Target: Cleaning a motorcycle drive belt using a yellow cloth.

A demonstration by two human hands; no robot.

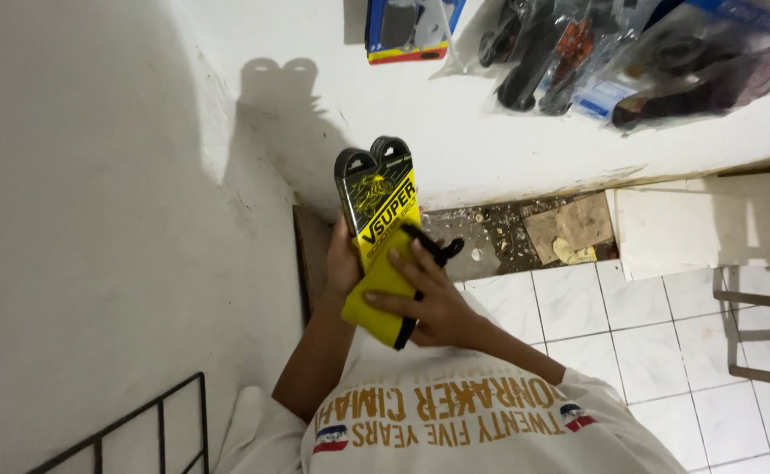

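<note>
Holding: yellow-black sleeved belt pack (376, 230), both hands clamped on it
Axis: upright, loops topmost
Left grip (343, 263): behind, wrapped round the edge
Right grip (433, 303): in front, fingers closed across the lower half

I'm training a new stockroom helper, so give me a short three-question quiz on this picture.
1. True or false: both hands touch the yellow and black sleeved belt pack.
2. Where do the clear bags of dark parts lie? A) white ledge B) tiled floor C) wire rack
3. What sits at the lower left edge of the picture?

Key: 1 true. The left hand is behind it, the right hand across its front. 2 A, on the white ledge. 3 A black wire rack.
</note>
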